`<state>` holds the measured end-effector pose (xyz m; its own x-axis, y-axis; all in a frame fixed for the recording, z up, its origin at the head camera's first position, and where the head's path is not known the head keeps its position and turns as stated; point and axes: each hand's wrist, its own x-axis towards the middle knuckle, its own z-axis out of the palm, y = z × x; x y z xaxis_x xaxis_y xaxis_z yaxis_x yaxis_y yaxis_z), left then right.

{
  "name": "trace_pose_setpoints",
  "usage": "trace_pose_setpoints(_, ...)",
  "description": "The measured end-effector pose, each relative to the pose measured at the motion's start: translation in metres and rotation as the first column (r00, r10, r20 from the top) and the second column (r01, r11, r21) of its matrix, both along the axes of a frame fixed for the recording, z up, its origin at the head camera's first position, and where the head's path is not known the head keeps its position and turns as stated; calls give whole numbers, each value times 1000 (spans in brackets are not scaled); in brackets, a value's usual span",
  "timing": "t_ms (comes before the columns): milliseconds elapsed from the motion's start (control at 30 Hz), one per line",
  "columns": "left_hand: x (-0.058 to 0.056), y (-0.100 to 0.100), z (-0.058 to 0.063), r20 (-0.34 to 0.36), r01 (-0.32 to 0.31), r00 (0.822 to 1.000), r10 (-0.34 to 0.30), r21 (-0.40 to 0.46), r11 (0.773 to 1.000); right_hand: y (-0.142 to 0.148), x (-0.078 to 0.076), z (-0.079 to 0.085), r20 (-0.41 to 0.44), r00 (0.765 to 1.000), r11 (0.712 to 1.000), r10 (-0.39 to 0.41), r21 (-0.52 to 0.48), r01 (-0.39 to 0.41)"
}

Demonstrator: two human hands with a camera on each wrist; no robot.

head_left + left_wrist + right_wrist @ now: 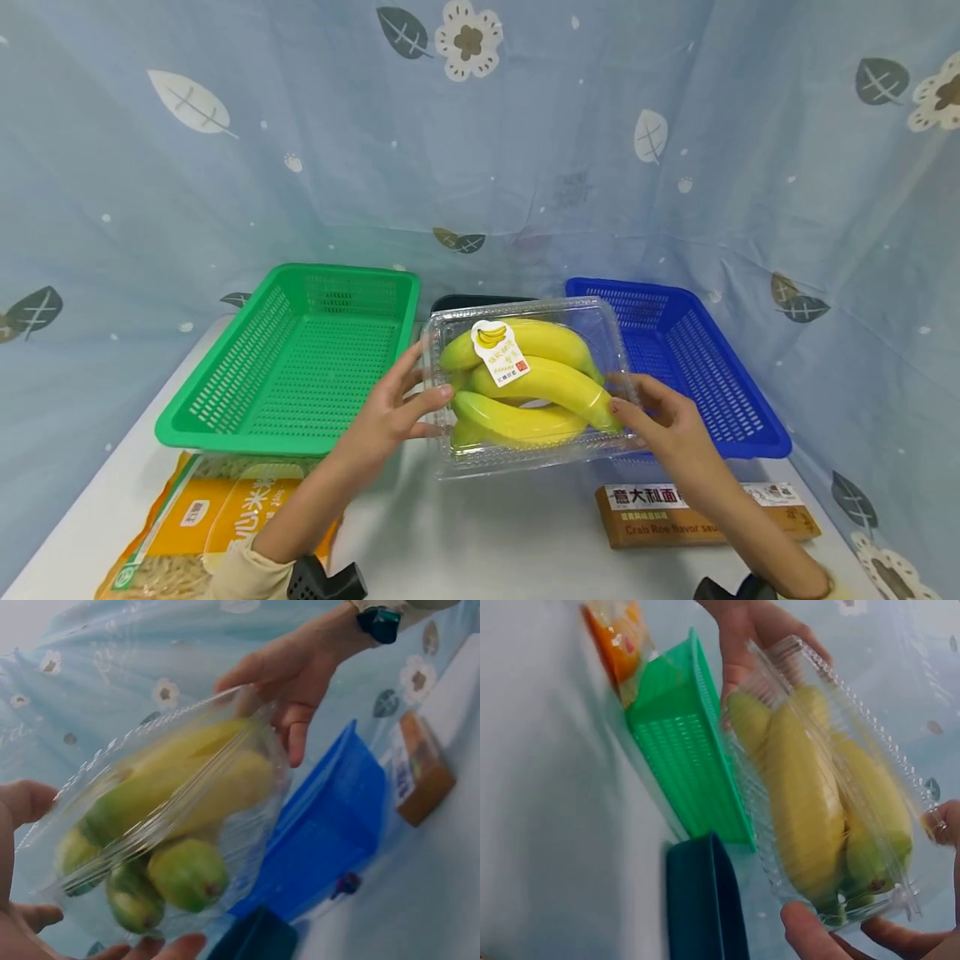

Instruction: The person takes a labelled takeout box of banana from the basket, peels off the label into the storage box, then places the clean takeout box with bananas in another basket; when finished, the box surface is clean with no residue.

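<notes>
Between both hands, raised over the table, is a clear plastic clamshell box of bananas (536, 379) with a white tag stuck on its lid. The left hand (397, 400) grips the box's left end, thumb over the lid and fingers beneath. At the opposite end the right hand (663, 421) holds it the same way, its thumb near the banana tips. Seen from the left wrist, the box (172, 802) is tilted, and the green banana ends face that camera. In the right wrist view, the right hand's fingers (810, 934) support the box's near end.
A green basket (285, 442) stands at the left, a blue basket (750, 417) at the right. Partly hidden behind the box is a dark teal container (480, 301). An orange bag of pasta-like pieces (187, 533) lies front left; a brown carton (667, 525) lies front right.
</notes>
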<state>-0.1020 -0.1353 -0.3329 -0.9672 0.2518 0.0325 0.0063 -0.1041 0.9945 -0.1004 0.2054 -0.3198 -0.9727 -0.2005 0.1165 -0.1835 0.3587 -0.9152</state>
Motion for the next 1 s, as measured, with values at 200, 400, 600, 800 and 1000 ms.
trace_pose_setpoints(200,6,12,-15,-17,-121,992,121,-2,993,-7,8,-9,-61,996,988,-58,138,66)
trace_pose_setpoints(400,9,24,-39,33,-186,982,186,-28,982,-22,14,-18,-88,994,938,-69,333,95)
trace_pose_setpoints(600,13,26,-61,96,-231,967,234,-39,972,-34,18,-33,-132,990,915,-52,390,100)
trace_pose_setpoints(800,6,23,-78,106,-245,961,254,-95,965,-42,16,-47,-119,991,891,-55,443,103)
trace_pose_setpoints(1000,-1,20,-90,73,-261,960,271,-121,958,-51,9,-64,-61,996,896,-65,435,86)
